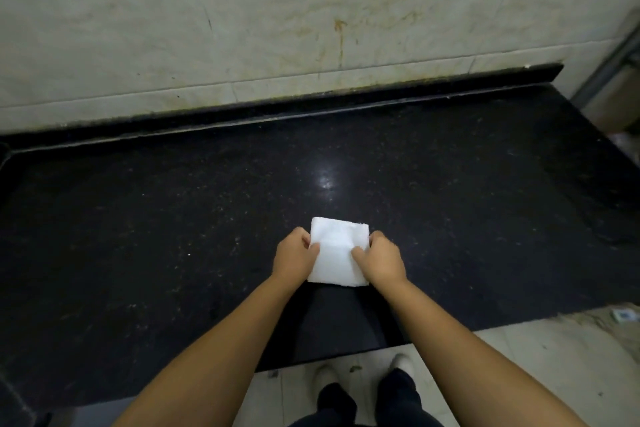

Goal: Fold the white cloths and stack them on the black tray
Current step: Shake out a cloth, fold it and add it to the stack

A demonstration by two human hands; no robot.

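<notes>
- Near the counter's 6 o'clock edge lay a white cloth (337,253), folded into a small square; the hands hid its side edges.
- At its 9 o'clock, the left hand (294,255) pinched it; at 3 o'clock, the right hand (379,258) pinched likewise.
- Beneath spread a black speckled counter (173,218); at 12 o'clock rose a stained tiled wall (277,10).

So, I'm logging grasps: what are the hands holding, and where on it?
Both grip the folded white cloth: left hand pinches its left edge, right hand its right edge.
</notes>
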